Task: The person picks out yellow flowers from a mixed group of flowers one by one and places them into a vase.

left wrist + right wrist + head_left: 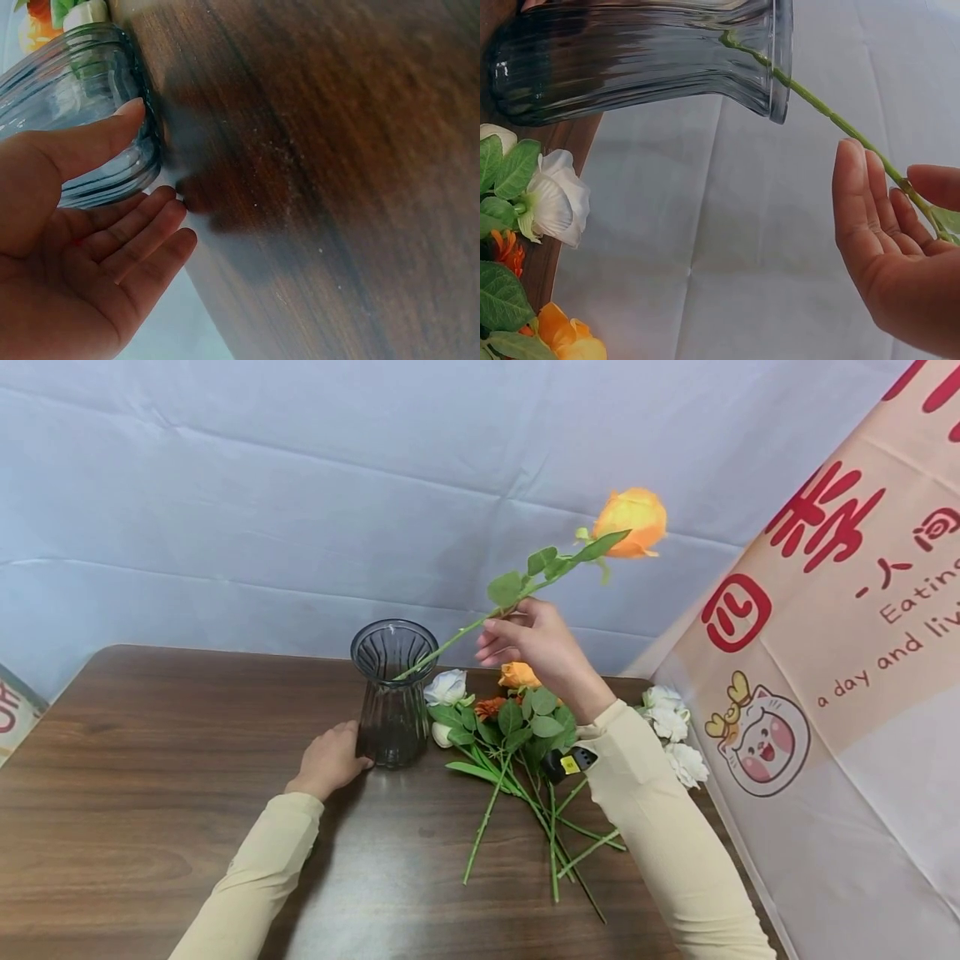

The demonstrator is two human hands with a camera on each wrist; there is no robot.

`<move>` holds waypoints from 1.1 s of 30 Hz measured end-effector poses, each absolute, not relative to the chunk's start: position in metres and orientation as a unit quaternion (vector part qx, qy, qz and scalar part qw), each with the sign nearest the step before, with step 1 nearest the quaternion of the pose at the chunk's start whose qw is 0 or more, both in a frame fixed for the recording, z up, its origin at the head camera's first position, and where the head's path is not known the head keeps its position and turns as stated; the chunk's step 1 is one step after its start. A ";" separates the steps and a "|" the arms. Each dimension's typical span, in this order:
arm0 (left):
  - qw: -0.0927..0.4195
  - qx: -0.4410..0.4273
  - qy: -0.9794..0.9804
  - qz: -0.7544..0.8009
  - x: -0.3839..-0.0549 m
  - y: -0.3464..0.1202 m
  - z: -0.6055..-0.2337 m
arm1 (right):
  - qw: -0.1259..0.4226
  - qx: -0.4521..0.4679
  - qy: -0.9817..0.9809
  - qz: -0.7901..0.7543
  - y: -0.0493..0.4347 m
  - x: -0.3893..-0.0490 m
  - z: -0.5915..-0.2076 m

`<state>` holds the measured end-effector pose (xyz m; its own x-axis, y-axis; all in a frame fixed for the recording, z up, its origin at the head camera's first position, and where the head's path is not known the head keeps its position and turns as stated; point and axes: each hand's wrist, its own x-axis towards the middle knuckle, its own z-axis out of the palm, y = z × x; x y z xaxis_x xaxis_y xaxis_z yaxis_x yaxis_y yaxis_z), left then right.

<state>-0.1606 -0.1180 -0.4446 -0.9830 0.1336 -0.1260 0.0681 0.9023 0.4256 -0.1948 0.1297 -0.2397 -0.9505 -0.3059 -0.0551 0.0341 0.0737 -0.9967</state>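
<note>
A smoky grey ribbed glass vase (393,727) stands upright on the table. My left hand (330,762) holds its lower part, with the thumb laid on the glass and the fingers on the far side in the left wrist view. Above and right of the vase, my right hand (536,642) pinches the green stem of an orange rose (632,522) between thumb and fingers. The rose slants, its bloom up to the right. The cut end of its stem (821,105) is inside the vase mouth in the right wrist view.
Right of the vase lies a pile of flowers: a white rose (447,687), an orange rose (519,675) and a rust-orange flower (491,707), with crossing green stems (487,827). White blooms (686,764) lie beyond my right forearm. A pale cloth wall (262,510) borders the wooden table (150,777).
</note>
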 end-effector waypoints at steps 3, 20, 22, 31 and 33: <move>0.077 0.052 0.972 0.215 -0.160 -0.118 -0.445 | 0.133 -0.095 0.722 -0.672 0.128 -0.194 -0.242; 0.072 0.050 0.972 0.220 -0.161 -0.119 -0.446 | 0.174 -0.126 0.761 -0.612 0.116 -0.192 -0.259; 0.071 0.049 0.972 0.220 -0.161 -0.119 -0.447 | 0.181 -0.137 0.766 -0.601 0.116 -0.191 -0.261; 0.071 0.049 0.971 0.222 -0.159 -0.118 -0.447 | 0.199 -0.151 0.774 -0.581 0.120 -0.189 -0.266; 0.069 0.050 0.971 0.223 -0.159 -0.119 -0.447 | 0.200 -0.148 0.776 -0.580 0.121 -0.190 -0.266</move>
